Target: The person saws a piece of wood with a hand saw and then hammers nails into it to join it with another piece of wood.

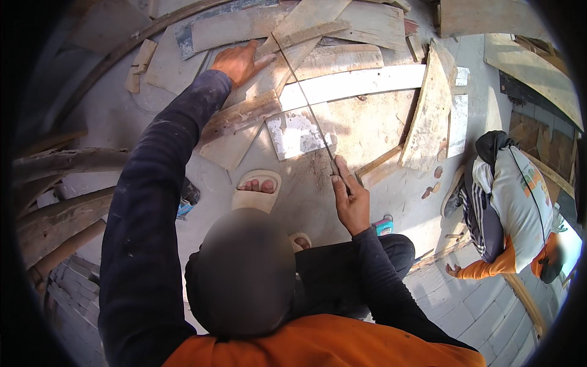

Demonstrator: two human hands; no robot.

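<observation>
My left hand [238,64] rests on pale wooden boards [324,58] near the top, thumb and forefinger apart, beside the far end of a long, thin dark metal strip or rod [307,107]. My right hand [348,202] is closed on the near end of that strip, which slants across a long white board [379,79] and a smaller piece with flaking white paint [296,140]. I cannot make out whether the strip is a blade or a rod. A tall worn board [422,116] lies to the right of these pieces.
A bent-over co-worker [507,208] in a pale and orange top is at the right. Rough poles [61,162] lie at the left, more boards [526,73] at the upper right. My sandaled foot [257,189] and a small teal object [383,226] are on the floor.
</observation>
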